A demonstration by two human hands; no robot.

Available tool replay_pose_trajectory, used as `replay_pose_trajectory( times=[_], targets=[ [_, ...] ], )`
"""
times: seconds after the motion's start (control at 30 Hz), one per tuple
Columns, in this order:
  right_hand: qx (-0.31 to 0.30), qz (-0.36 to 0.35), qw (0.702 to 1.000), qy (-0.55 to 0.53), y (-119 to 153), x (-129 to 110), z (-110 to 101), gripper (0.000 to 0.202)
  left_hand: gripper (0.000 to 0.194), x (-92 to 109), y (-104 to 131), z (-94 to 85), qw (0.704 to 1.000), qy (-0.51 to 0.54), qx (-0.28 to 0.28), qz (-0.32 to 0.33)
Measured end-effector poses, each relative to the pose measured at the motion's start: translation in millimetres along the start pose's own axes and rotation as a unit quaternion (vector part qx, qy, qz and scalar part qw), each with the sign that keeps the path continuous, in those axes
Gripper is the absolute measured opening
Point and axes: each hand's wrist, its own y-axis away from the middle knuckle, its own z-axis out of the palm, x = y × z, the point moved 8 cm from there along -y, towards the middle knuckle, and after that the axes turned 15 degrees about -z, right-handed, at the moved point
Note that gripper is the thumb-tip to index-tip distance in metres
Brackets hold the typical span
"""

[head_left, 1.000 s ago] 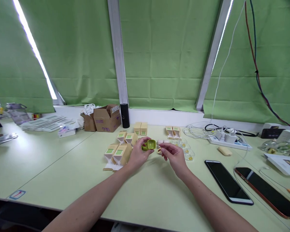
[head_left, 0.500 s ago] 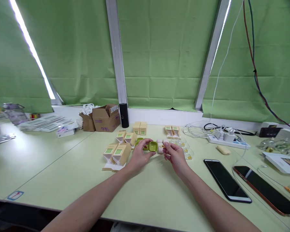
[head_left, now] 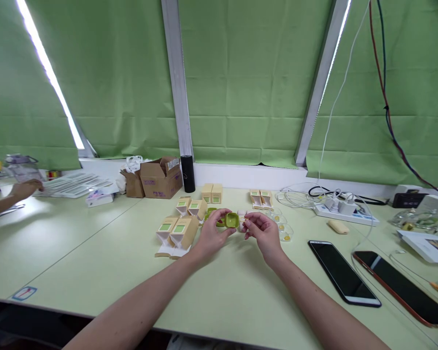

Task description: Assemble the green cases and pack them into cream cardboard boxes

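Observation:
A small green square container (head_left: 232,220) is held between the fingers and thumb of my left hand (head_left: 212,234), its opening facing me. Just to its right, my right hand (head_left: 263,234) pinches something small and yellowish, too small to make out. Behind my fingers are small pale pieces (head_left: 242,214), partly hidden. More green pieces (head_left: 210,212) lie behind my left hand. Left of it stand beige cartons with green squares (head_left: 183,231). A clear tray with round cups (head_left: 285,232) holding yellow bits sits right of my right hand.
Two phones (head_left: 343,272) lie at the right, with a power strip (head_left: 345,214) and cables behind. Further beige boxes (head_left: 211,193), a black cylinder (head_left: 187,174) and a cardboard box (head_left: 160,179) stand at the back. Another person's hand (head_left: 27,188) is over papers at far left.
My right hand has moved slightly left, closer to the green container, its fingers turned more toward it. Another person's hand and forearm have come into view at the far left.

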Motion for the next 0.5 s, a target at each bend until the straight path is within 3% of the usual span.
replay_pose_trajectory(
  times=[0.13, 0.27, 0.4, 0.5],
  targets=[
    [-0.010, -0.029, 0.999, 0.019, 0, 0, 1, 0.038, 0.046, 1, 1, 0.1, 1.000, -0.001, 0.001, 0.018],
    [-0.031, -0.088, 0.989, 0.115, 3, -11, 3, 0.023, 0.045, 6, 4, -0.6, 0.999, -0.005, -0.001, 0.046],
    [-0.080, -0.196, 0.946, 0.246, 7, -32, 10, 0.008, 0.043, 13, 9, 0.2, 0.996, -0.008, -0.011, 0.084],
    [-0.111, -0.282, 0.902, 0.306, 11, -44, 15, 0.013, 0.042, 17, 11, 1.0, 0.994, -0.020, -0.013, 0.105]
  ],
)
